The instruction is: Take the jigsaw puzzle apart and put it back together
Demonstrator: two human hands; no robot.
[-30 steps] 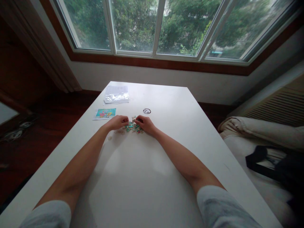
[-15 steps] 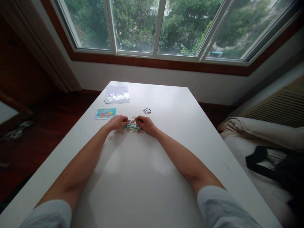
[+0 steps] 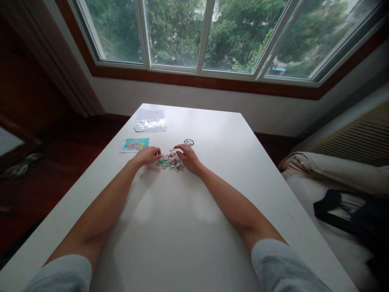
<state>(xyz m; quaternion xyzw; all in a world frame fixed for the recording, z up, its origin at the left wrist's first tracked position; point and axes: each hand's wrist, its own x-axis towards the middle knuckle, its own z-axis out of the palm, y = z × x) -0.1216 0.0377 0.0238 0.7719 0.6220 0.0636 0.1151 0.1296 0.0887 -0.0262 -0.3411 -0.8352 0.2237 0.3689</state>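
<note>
In the head view, the one I can follow from here, a loose heap of small jigsaw pieces [image 3: 170, 162] lies on the white counter [image 3: 188, 235], between the person's two hands. The left hand [image 3: 148, 155] is at the heap's left edge, its fingers curled and the gap to the thumb narrow; I can't tell whether a piece is pinched in there. The right hand [image 3: 189, 158] is at the other edge, thumb and fingers well parted, with nothing that I can see held between them. I'd judge each piece nearly weightless, thin and fairly stiff, probably card, so the knobs could bend or fray if squeezed hard. Lying flat on that glossy top, they would likely skid under a fingertip sooner than lift. Best hold, to my eye: thumb and forefinger on opposite edges, across the body and not by a knob, starting with pieces propped on their neighbours. A coloured picture sheet [image 3: 136, 144] lies just beyond the left hand, a clear plastic packet [image 3: 150, 121] farther back, and a dark-rimmed round item [image 3: 189, 142] just past the right hand.
</note>
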